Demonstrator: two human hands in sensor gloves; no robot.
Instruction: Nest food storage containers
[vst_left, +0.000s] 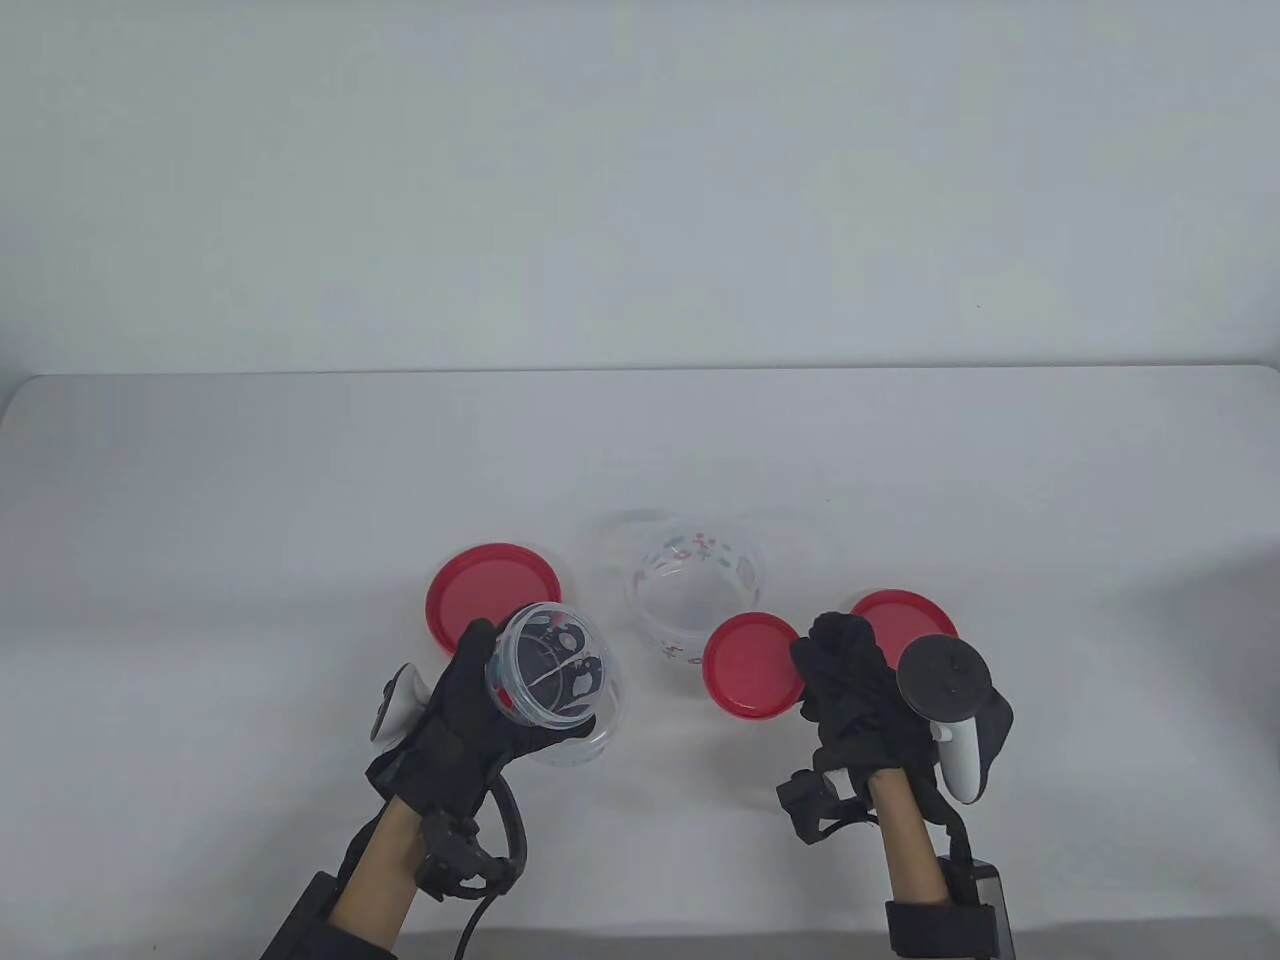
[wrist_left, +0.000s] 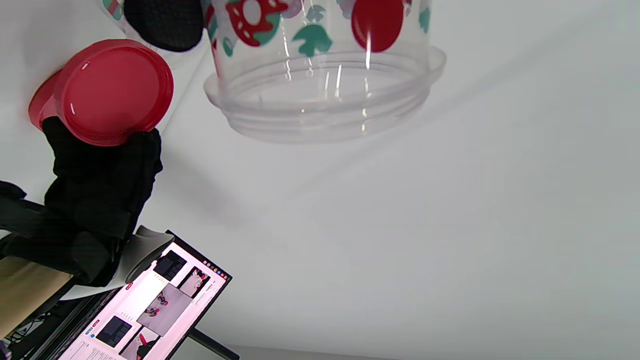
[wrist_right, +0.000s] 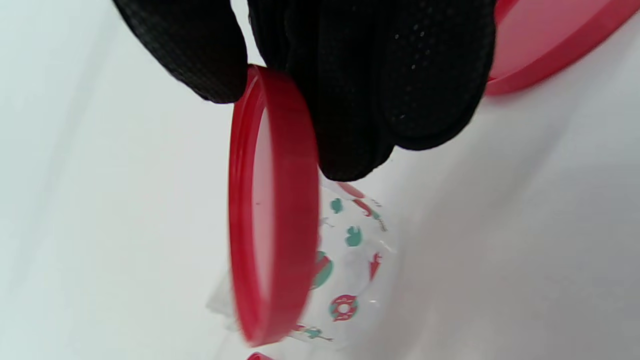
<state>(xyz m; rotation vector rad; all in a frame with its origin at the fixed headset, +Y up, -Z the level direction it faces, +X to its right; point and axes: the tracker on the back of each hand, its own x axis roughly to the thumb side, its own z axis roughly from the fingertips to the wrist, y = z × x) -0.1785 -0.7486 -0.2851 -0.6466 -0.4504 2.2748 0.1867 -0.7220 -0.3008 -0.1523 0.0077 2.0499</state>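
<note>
Table view: the left hand (vst_left: 455, 715) grips a small clear container (vst_left: 558, 683), tilted, raised near the desk's front edge. The right hand (vst_left: 850, 690) pinches a red lid (vst_left: 752, 665) just in front of the large container (vst_left: 697, 585) at mid-desk.

Left wrist view: the held container's open rim faces away.

Right wrist view: the lid hangs on edge between the fingertips (wrist_right: 400, 90). Better to set it flat aside, then lower the small container straight into the large one.

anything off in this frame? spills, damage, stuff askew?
No spills or damage visible. Only oddities are mid-task: the left hand holds a clear container tipped on its side, and the right hand pinches a red lid by its edge. The large container stands upright, two lids flat.
</note>
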